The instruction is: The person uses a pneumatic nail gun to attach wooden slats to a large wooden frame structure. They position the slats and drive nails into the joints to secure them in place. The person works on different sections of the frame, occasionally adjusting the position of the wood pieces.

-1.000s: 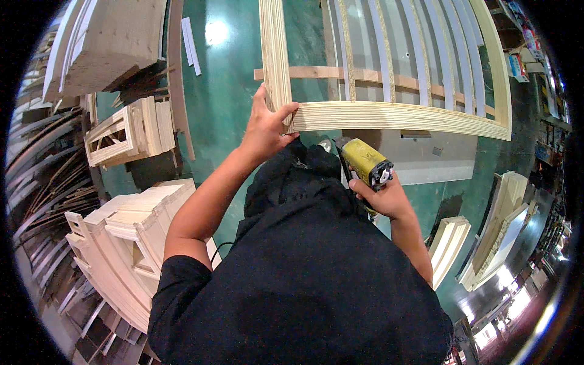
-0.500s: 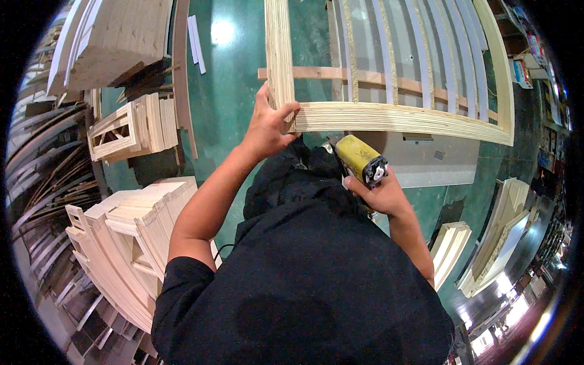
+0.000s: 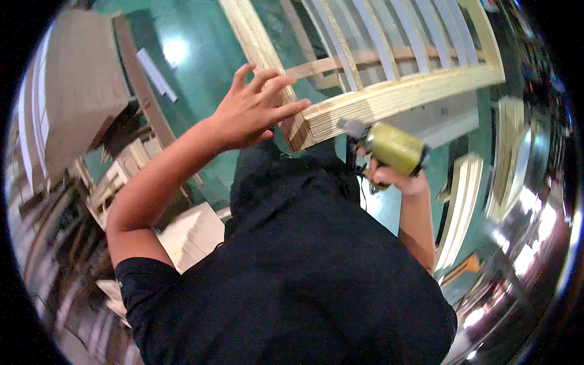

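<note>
A pale timber frame (image 3: pixel 401 91) with slats across its inside lies in front of me. Over its near left corner spreads my left hand (image 3: pixel 252 109), open, fingers apart; I cannot tell whether the fingertips touch the wood. My right hand (image 3: pixel 398 180) is wrapped round the handle of a yellow-green nail gun (image 3: pixel 394 148) with a dark end cap. The gun's grey nose points left, close to the front rail's near face near that corner. A brownish crosspiece (image 3: pixel 316 67) runs under the slats.
To the left, a large stack of boards (image 3: pixel 79 91) stands beside a brown plank (image 3: pixel 143 85). Two white strips (image 3: pixel 155 74) lie on the green floor (image 3: pixel 201 61). Pale timber lengths (image 3: pixel 460 207) are stacked to the right, with a light panel (image 3: pixel 453 115) beneath the frame.
My left hand has let go of the frame corner and spread its fingers. The nail gun has swung upward, nose turned left toward the rail. The whole view has tilted.
</note>
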Demonstrator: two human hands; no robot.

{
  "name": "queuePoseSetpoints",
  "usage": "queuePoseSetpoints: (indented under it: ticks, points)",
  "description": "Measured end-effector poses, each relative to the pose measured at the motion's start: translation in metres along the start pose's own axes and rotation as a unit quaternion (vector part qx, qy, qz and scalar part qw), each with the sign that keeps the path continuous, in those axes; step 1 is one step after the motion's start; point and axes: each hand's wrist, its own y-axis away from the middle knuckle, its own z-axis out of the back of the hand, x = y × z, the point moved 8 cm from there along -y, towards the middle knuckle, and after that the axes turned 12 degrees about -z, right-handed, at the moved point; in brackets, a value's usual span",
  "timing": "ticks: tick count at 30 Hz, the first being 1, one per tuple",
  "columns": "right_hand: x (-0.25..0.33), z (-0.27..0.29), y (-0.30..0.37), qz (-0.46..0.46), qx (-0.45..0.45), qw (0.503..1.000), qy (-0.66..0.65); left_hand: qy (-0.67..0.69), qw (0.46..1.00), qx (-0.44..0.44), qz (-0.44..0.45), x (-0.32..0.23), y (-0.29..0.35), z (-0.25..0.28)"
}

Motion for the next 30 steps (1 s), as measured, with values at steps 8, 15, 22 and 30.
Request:
queuePoseSetpoints:
  ticks: [8,15,22,30]
  points:
    - [-0.014,0.046,-0.063,0.147,0.016,0.921,-0.36,0.016,0.928,0.141,-0.346,0.005,-0.095,-0.006]
    - [0.005,0.045,-0.055,0.212,-0.004,0.914,-0.346,0.11,0.881,0.247,-0.389,0.004,-0.097,-0.03]
    - [0.011,0.048,-0.061,0.182,-0.014,0.918,-0.352,0.11,0.874,0.265,-0.392,0.004,-0.104,-0.031]
    - [-0.015,0.062,-0.059,0.161,-0.046,0.92,-0.356,0.126,0.876,0.23,-0.404,0.004,-0.104,-0.031]
